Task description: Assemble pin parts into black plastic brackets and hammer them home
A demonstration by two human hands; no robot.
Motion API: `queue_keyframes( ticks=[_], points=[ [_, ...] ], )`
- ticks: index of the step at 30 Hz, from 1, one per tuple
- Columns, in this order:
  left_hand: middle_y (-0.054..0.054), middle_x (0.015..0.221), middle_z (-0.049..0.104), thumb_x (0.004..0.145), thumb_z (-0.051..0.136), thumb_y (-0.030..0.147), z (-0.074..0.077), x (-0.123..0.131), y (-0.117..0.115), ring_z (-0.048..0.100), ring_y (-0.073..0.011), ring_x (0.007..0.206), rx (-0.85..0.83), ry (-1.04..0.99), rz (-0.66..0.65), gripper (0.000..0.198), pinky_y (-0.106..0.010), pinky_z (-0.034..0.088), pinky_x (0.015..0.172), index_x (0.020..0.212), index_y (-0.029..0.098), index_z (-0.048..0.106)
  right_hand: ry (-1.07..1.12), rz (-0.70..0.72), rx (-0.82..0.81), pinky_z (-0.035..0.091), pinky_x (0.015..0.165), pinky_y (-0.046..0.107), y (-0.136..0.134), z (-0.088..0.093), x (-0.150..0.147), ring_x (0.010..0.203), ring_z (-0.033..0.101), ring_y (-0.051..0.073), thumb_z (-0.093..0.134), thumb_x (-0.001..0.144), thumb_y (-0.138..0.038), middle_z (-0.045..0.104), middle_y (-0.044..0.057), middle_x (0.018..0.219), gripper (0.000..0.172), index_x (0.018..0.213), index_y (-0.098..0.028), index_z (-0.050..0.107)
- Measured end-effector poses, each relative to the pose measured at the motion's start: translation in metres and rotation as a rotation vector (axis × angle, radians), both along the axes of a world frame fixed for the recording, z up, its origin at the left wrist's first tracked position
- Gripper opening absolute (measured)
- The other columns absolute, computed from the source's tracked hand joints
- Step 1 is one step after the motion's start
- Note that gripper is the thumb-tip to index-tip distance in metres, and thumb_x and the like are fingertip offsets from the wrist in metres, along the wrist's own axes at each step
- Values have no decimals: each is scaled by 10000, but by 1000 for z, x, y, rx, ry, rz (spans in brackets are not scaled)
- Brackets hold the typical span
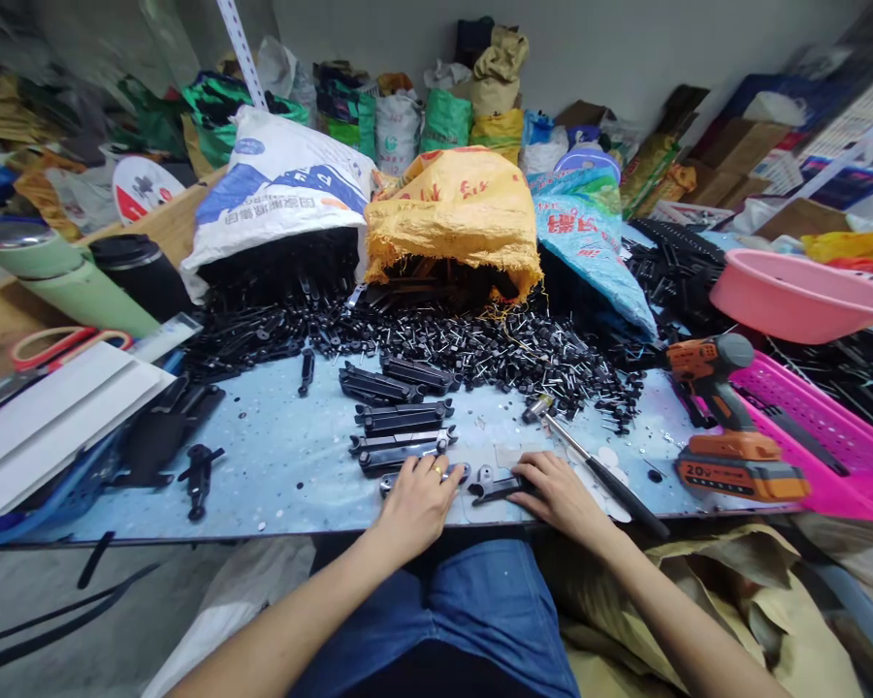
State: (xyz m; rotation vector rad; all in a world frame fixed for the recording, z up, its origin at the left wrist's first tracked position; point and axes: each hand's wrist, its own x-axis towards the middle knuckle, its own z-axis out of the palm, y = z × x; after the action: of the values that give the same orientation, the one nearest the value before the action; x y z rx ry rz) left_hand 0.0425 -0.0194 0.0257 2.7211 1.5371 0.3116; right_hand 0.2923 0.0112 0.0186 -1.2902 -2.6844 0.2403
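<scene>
At the table's front edge, my left hand (416, 502), with a ring on one finger, has its fingers curled over a slim black plastic part (389, 485). Only the ends of that part stick out from under the fingers. To its right, my right hand (562, 494) grips the end of a black forked part (493, 488) lying flat on the table. Just beyond my left hand, several similar black arm-like parts (404, 417) lie stacked in rows. A hammer (597, 470) with a black handle lies beside my right hand.
Loose black pieces and pins (472, 339) are heaped in front of white (283, 174), yellow (455, 208) and blue (589, 233) sacks. On the right are a cordless drill (734, 427), a pink basket (829, 436) and a pink basin (807, 296). Scissors (65, 349) lie left.
</scene>
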Motion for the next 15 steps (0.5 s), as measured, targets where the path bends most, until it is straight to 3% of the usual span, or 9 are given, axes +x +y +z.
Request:
queue_keyframes(
  ticks=[6,9,12,15],
  points=[
    [-93,915,625,855,368,109,10,2,14,560,-234,856,-158,4,-64,335,-337,438,730,1150,151,520,-174,252,-50,358,617,268,6,13,-12,697,549,164,434,902,-460,597,36,768,321,893,-172,576],
    [-110,988,617,872,442,304,11,4,12,558,-254,937,-159,-43,-50,333,-368,429,822,1160,145,497,-214,241,-76,325,577,252,4,16,-23,679,560,148,419,903,-484,603,28,771,345,886,-177,575],
    [-118,997,613,756,570,535,11,5,8,562,-286,944,-194,-106,4,513,-397,437,823,1097,157,507,-263,188,-45,311,567,252,-1,20,-32,693,572,153,421,905,-480,611,36,792,337,915,-180,574],
    [-96,959,624,643,665,562,10,4,6,594,-281,874,-253,-175,62,601,-379,467,749,1073,178,494,-293,144,5,314,576,258,-8,30,-37,716,578,168,415,909,-476,614,43,809,326,950,-191,567]
  ],
)
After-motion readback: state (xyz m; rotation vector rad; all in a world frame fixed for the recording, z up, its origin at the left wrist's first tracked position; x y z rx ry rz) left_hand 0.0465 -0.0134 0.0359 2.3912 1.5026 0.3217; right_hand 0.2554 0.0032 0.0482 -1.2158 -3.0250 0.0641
